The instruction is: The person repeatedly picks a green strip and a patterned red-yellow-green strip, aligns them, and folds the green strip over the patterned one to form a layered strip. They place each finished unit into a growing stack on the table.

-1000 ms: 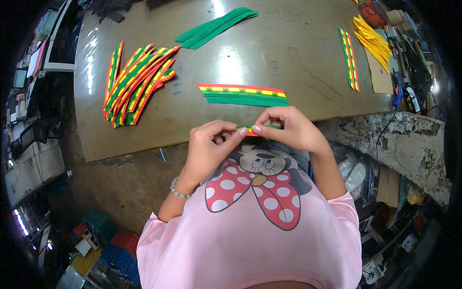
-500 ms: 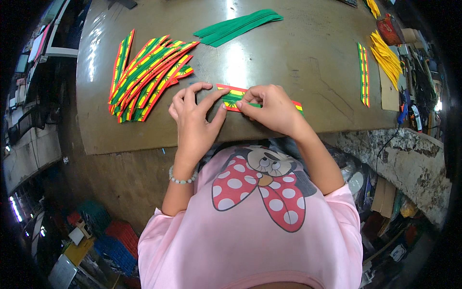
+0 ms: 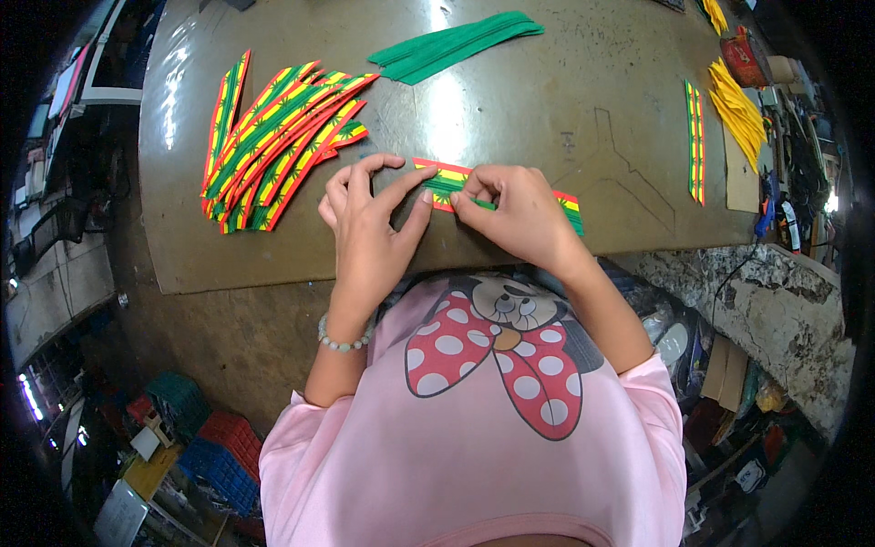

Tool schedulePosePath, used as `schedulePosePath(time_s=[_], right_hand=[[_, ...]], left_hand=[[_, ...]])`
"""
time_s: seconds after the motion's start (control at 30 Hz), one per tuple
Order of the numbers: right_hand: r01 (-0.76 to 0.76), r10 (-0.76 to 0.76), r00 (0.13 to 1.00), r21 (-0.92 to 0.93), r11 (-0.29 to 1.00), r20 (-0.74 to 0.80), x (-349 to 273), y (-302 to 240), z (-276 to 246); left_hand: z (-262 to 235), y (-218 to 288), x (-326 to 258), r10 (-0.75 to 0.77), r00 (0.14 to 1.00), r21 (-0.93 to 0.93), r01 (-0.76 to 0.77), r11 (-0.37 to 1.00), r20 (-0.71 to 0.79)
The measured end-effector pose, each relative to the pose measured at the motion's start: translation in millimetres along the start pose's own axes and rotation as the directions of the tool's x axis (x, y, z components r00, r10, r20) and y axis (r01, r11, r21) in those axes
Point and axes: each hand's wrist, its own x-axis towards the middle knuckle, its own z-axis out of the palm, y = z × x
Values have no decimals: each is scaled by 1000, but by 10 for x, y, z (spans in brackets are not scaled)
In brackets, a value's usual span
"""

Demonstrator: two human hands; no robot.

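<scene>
— Where is the striped strip (image 3: 497, 193) lying?
— On the worktop (image 3: 547, 109), long axis left-right, pinched at its left end by both hands: left hand (image 3: 369, 214), right hand (image 3: 519, 214).

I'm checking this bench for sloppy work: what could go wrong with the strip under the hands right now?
The left hand and right hand press the striped strip close to the table's near edge, so it might slide off. Fingers cover most of it, so misalignment could go unseen. The loose striped pile sits close to the left hand and may get nudged.
</scene>
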Motion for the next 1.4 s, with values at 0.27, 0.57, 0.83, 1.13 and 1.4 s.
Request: schedulePosePath(time_s=[0.27, 0.57, 0.83, 1.13, 1.4], right_hand=[[8, -8, 1000, -2, 1000, -19, -3, -6, 12], [-49, 30, 994, -189, 981, -105, -210, -19, -131], [-79, 54, 991, -218, 973, -121, -240, 72, -101], [-51, 11, 989, -266, 963, -147, -245, 56, -71], [-34, -53, 971, -353, 935, -234, -339, 96, -141]], left_hand=[[77, 31, 11, -27, 997, 14, 28, 1000, -73], [116, 79, 30, -65, 992, -41, 61, 997, -108], [133, 54, -20, 57, 993, -1, -58, 998, -100], [121, 161, -139, 264, 963, 246, -242, 939, -59], [246, 84, -140, 490, 870, -23, -492, 870, -51]])
